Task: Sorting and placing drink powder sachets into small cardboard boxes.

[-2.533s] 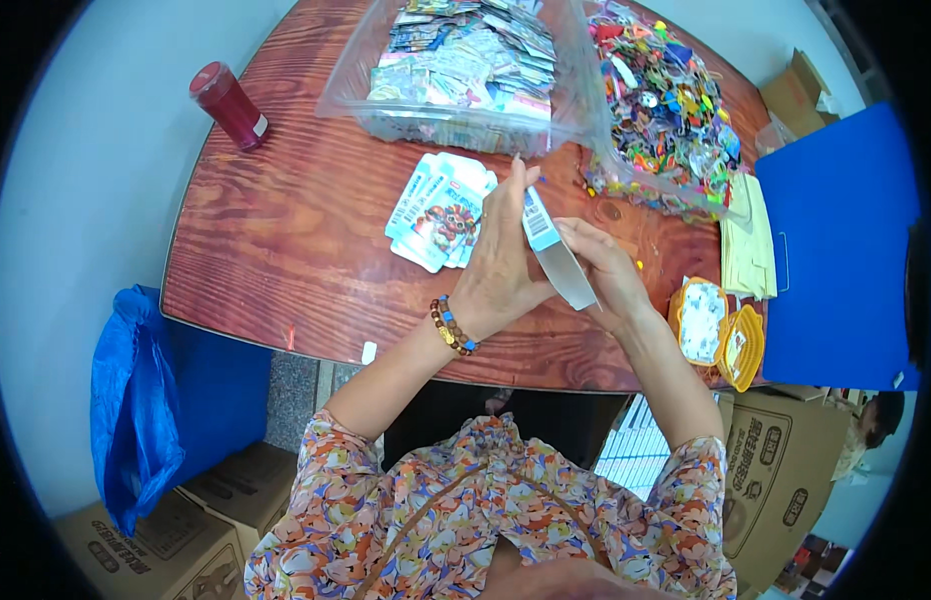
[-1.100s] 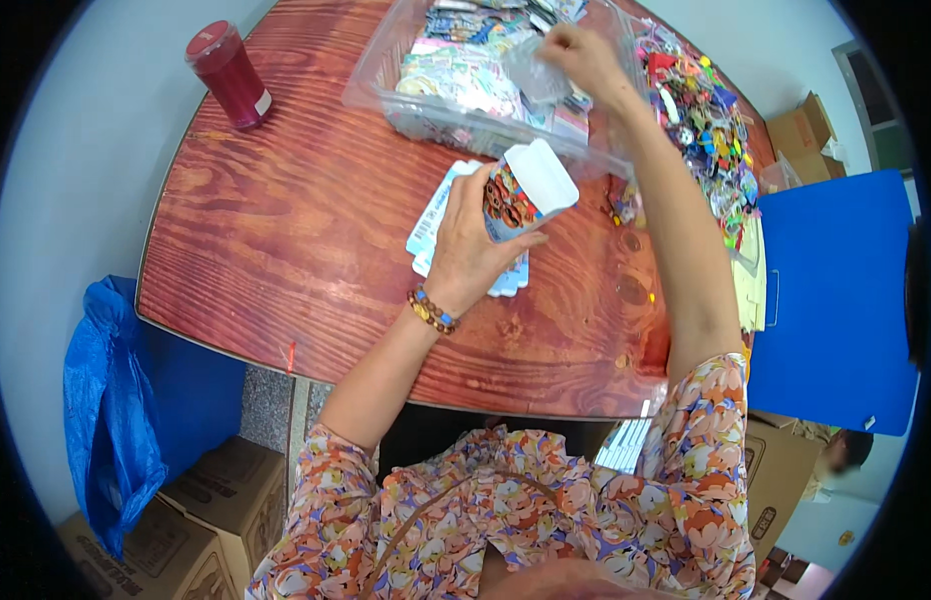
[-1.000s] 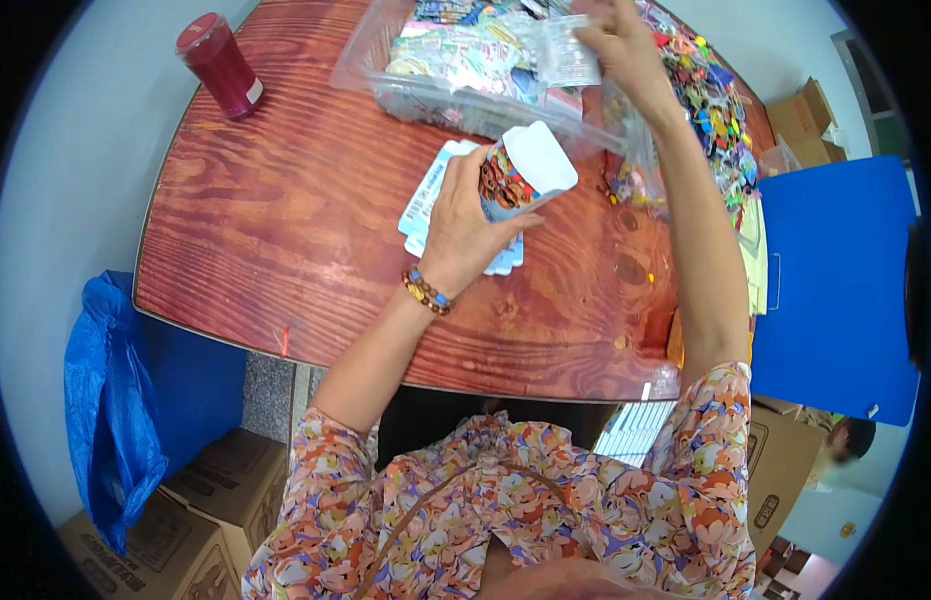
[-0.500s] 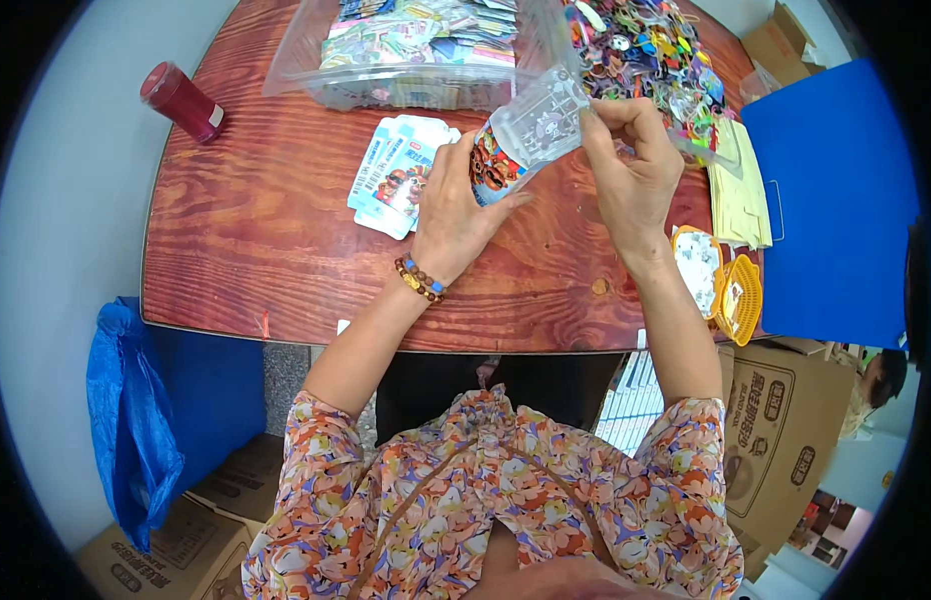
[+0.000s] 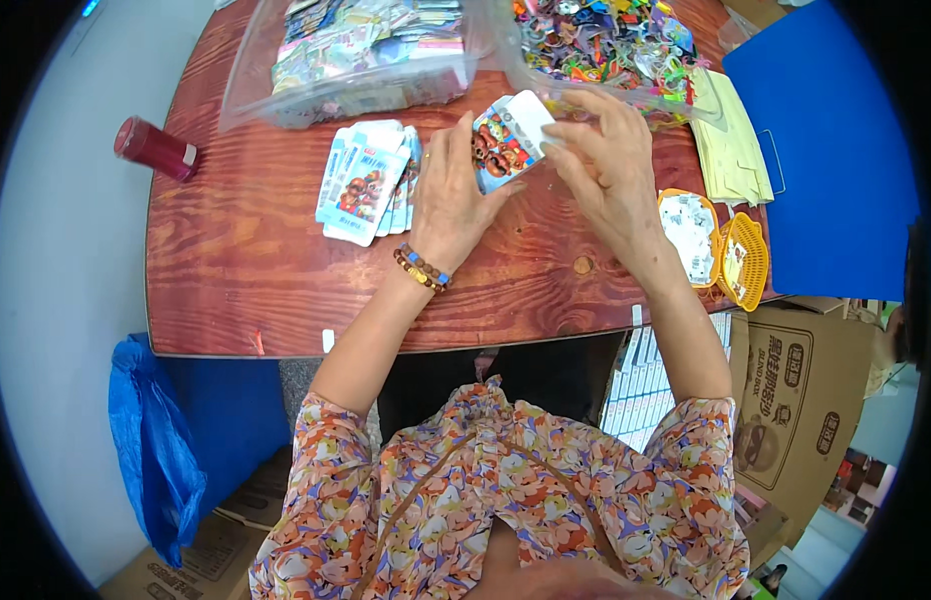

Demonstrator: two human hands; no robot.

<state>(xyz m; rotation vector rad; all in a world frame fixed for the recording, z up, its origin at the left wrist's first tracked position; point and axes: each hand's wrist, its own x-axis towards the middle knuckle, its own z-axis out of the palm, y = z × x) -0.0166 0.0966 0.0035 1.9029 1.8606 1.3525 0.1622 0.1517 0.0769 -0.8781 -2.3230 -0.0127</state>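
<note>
My left hand (image 5: 448, 190) is closed around a small printed carton (image 5: 501, 155), tilted above the table, with red and brown cartoon figures on its front. At the carton's upper end, a white flap stands up. My right hand (image 5: 608, 165) has its thumb and fingertips pinched at the edge of that flap. To the left of my left hand lies a pile of flattened cartons (image 5: 366, 185) with the same pale blue print, loosely overlapping. The inside of the carton I hold is hidden.
Behind my hands are a clear bin of printed packets (image 5: 376, 45) and another of colourful small trinkets (image 5: 611, 45). A dark red jar (image 5: 156, 148) stands at left. At right are yellow paper sheets (image 5: 731, 150) and two yellow baskets, one (image 5: 689, 240) holding white pieces, the other (image 5: 751, 262) tilted.
The clear patterned plastic packet at the carton's mouth no longer shows; a white flap is seen there instead. My right hand has moved onto the flap. The whole view has shifted slightly.
</note>
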